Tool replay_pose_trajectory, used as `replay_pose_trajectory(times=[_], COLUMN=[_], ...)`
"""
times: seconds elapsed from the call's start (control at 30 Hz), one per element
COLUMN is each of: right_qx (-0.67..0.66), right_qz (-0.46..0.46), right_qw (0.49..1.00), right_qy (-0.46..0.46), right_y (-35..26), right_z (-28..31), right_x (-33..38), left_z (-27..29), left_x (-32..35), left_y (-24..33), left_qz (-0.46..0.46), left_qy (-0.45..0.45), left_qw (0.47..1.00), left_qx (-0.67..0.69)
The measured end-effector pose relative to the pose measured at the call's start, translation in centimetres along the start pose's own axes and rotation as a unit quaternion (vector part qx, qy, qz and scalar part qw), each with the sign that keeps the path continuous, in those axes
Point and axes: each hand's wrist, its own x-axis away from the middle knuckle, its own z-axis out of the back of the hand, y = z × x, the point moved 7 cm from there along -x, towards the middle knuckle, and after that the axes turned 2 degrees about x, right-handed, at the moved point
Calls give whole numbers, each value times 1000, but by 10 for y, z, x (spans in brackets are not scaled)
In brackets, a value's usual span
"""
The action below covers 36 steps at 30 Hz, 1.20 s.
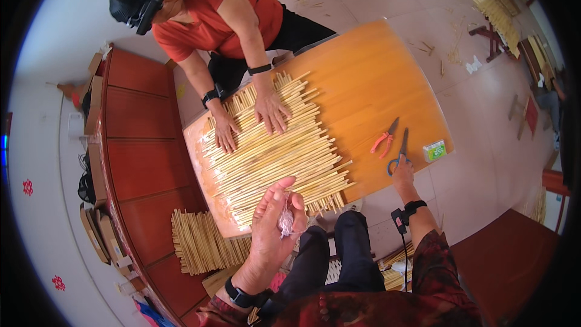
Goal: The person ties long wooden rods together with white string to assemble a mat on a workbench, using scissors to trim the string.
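My left hand (266, 224) is closed around a small bundle of pale pinkish-white string (286, 220), held over the table's near edge. On the right, my right hand (403, 177) grips the handle of dark blue-handled scissors (405, 140), whose blades point away from me over the tabletop. Just left of them lies a pair of scissors with orange handles (382, 143). Beyond my left hand, a layer of straw-coloured stalks (272, 154) lies side by side across the wooden table (375, 79). A co-worker's two hands (272, 111) press flat on the stalks from the far side.
A small green and white box (434, 151) sits at the table's right edge. More stalks (203, 245) are stacked below the table's left corner, beside a red cabinet (145, 169). Stools (526, 115) and stalk bundles (499, 15) stand on the floor at far right.
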Motion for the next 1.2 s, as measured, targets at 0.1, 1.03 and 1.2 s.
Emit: replay_pose_trajectory(times=[0.1, 1.03, 1.2], right_qx=[-26, -528, -538], right_qz=[55, -12, -61], right_qw=[998, 849, 835], right_qy=[-17, 16, 101], right_y=[-36, -58, -20], right_z=[30, 305, 305], right_x=[17, 299, 307], left_z=[15, 108, 83], left_x=[1, -41, -61], left_y=[14, 65, 54], left_qz=[-39, -92, -59], left_qy=[2, -35, -99], left_qw=[999, 992, 993], left_qx=[33, 72, 16])
